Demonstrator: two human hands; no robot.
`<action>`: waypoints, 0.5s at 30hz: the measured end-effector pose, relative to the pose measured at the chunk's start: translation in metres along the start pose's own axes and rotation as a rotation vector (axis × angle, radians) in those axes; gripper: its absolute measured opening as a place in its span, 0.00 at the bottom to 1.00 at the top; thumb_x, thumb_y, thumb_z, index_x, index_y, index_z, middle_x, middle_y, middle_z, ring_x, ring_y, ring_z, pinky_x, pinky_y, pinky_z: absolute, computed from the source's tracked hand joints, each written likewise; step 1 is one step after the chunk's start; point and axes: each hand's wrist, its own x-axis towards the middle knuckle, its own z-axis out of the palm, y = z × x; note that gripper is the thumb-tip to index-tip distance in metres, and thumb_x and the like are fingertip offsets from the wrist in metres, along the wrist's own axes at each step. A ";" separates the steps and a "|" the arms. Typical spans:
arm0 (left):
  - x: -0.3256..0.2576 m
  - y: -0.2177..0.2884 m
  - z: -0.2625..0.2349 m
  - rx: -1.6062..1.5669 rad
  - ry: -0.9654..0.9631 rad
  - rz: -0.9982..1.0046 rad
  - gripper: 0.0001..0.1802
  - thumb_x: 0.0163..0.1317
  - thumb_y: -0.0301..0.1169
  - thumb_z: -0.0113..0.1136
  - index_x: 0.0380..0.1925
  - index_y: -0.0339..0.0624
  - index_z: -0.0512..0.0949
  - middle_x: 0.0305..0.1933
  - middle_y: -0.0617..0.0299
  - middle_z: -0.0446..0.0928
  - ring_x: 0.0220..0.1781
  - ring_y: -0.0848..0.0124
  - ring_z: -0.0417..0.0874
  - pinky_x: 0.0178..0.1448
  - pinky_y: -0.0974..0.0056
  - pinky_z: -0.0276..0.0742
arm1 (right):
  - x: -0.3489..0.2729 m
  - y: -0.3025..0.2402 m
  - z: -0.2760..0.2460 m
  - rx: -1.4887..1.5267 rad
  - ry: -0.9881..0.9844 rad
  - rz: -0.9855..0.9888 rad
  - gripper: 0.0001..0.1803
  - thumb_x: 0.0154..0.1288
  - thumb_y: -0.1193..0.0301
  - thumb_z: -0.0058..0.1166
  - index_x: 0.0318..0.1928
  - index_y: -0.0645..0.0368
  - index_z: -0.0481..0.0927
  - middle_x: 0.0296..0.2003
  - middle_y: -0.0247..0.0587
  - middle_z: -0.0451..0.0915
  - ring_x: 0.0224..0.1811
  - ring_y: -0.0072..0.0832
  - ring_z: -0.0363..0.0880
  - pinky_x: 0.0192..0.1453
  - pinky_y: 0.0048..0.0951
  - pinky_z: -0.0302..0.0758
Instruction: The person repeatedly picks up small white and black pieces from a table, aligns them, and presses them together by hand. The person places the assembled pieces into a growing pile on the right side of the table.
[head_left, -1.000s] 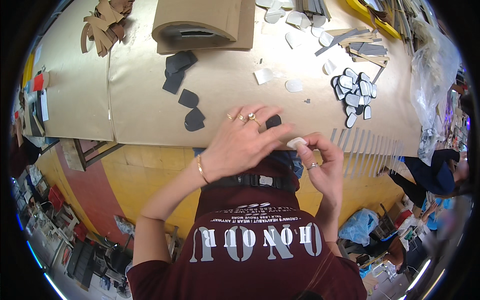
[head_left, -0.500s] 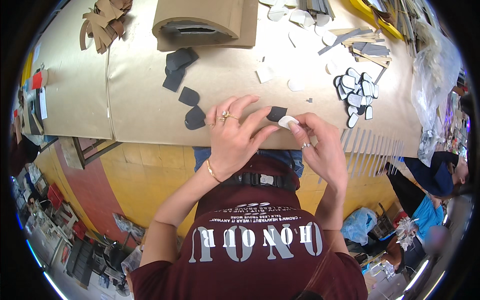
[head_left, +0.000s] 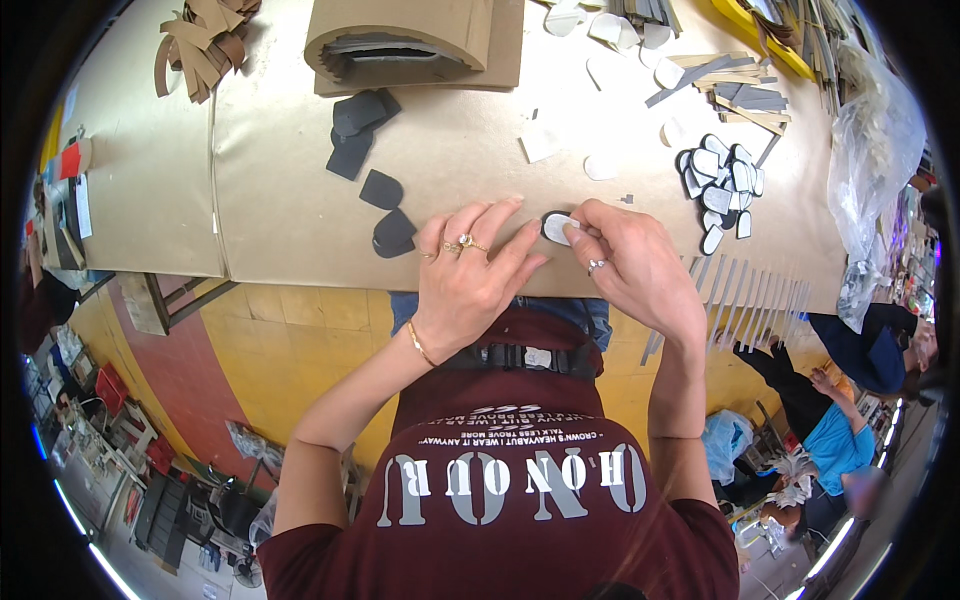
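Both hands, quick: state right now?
Left hand: open, fingers loosely spread, holding nothing visible.
Right hand: closed, pinching a white piece over a black piece.

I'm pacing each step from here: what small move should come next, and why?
Probably the right hand should press the white piece down. Its fingers are on it already, the piece lies over the black piece with a dark rim showing, and the pile on the right has white pieces laid on black ones likewise.
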 end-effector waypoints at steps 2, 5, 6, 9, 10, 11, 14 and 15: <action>0.000 0.000 0.000 -0.003 -0.001 -0.001 0.18 0.52 0.39 0.73 0.43 0.49 0.85 0.56 0.63 0.78 0.56 0.66 0.76 0.59 0.59 0.62 | 0.000 0.000 0.000 -0.005 -0.001 -0.002 0.09 0.70 0.70 0.54 0.37 0.66 0.78 0.20 0.50 0.75 0.21 0.44 0.72 0.30 0.41 0.68; 0.000 0.000 0.000 -0.007 -0.008 -0.008 0.18 0.51 0.39 0.74 0.43 0.49 0.85 0.57 0.64 0.78 0.56 0.66 0.76 0.59 0.59 0.62 | 0.001 -0.001 -0.001 -0.005 0.001 0.002 0.09 0.70 0.71 0.54 0.37 0.66 0.78 0.20 0.50 0.74 0.21 0.44 0.72 0.30 0.41 0.68; 0.001 0.000 0.000 -0.008 -0.006 -0.007 0.18 0.51 0.39 0.74 0.43 0.49 0.85 0.57 0.64 0.78 0.56 0.66 0.76 0.59 0.59 0.62 | 0.001 -0.001 0.000 -0.006 0.000 0.006 0.09 0.70 0.71 0.54 0.36 0.66 0.78 0.20 0.50 0.75 0.21 0.44 0.72 0.30 0.41 0.68; 0.001 0.000 0.000 -0.012 -0.006 -0.005 0.18 0.51 0.38 0.74 0.43 0.48 0.85 0.57 0.64 0.78 0.56 0.66 0.76 0.59 0.59 0.62 | 0.001 -0.001 0.001 -0.013 0.021 -0.010 0.09 0.69 0.71 0.54 0.36 0.66 0.78 0.21 0.50 0.75 0.21 0.44 0.73 0.30 0.41 0.68; 0.000 0.000 -0.001 -0.013 -0.009 -0.004 0.18 0.51 0.38 0.74 0.43 0.48 0.85 0.57 0.64 0.78 0.56 0.66 0.76 0.59 0.59 0.62 | 0.001 -0.001 0.001 -0.015 0.033 -0.020 0.09 0.69 0.71 0.54 0.36 0.66 0.78 0.21 0.50 0.75 0.21 0.44 0.73 0.30 0.41 0.69; 0.000 0.000 -0.001 -0.020 -0.012 -0.005 0.18 0.52 0.38 0.74 0.43 0.47 0.85 0.57 0.64 0.78 0.56 0.66 0.76 0.59 0.59 0.62 | 0.001 0.000 0.002 -0.019 0.033 -0.019 0.09 0.69 0.71 0.54 0.36 0.66 0.78 0.21 0.50 0.75 0.22 0.45 0.74 0.30 0.41 0.69; 0.000 0.001 0.000 -0.017 -0.009 0.002 0.18 0.52 0.38 0.73 0.43 0.46 0.85 0.57 0.64 0.78 0.56 0.66 0.76 0.60 0.59 0.62 | 0.001 0.000 0.002 -0.030 0.036 -0.014 0.09 0.69 0.71 0.54 0.36 0.66 0.78 0.21 0.50 0.76 0.22 0.45 0.75 0.31 0.41 0.70; 0.000 0.000 0.000 -0.017 -0.007 0.005 0.18 0.52 0.38 0.73 0.43 0.46 0.85 0.57 0.64 0.78 0.56 0.66 0.76 0.60 0.59 0.62 | 0.001 0.000 0.003 -0.033 0.039 -0.011 0.09 0.69 0.71 0.54 0.36 0.66 0.78 0.22 0.50 0.76 0.22 0.45 0.75 0.31 0.41 0.70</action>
